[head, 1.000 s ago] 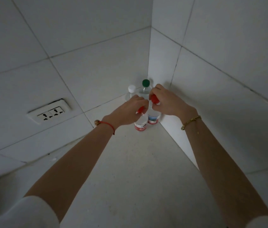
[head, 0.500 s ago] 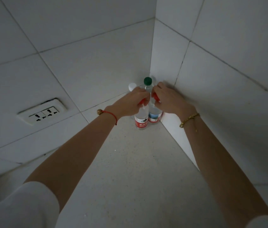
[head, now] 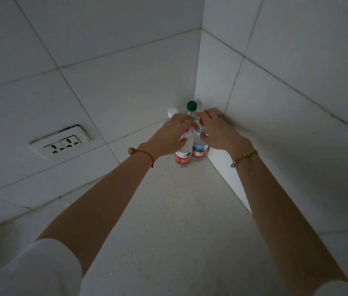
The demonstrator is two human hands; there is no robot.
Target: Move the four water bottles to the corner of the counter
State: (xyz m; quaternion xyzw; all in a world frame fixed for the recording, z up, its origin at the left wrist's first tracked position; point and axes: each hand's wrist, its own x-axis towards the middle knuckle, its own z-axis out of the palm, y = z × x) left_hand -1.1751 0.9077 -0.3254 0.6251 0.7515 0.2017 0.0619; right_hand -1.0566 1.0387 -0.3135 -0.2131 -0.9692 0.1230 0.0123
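both hands loosened since before: left hand, right hand half-open over corner bottles, gripping nothing.

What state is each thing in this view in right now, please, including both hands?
Left hand: fingers loosely curled at the top of the red-label bottle.
Right hand: fingers spread over the blue-label bottle.
Red-label bottle: upright, red cap on.
Blue-label bottle: upright beside it, by the right wall.
Green-capped bottle: upright, capped, deepest in the corner.
White-capped bottle: capped, mostly hidden.
Wall socket: nothing plugged in.
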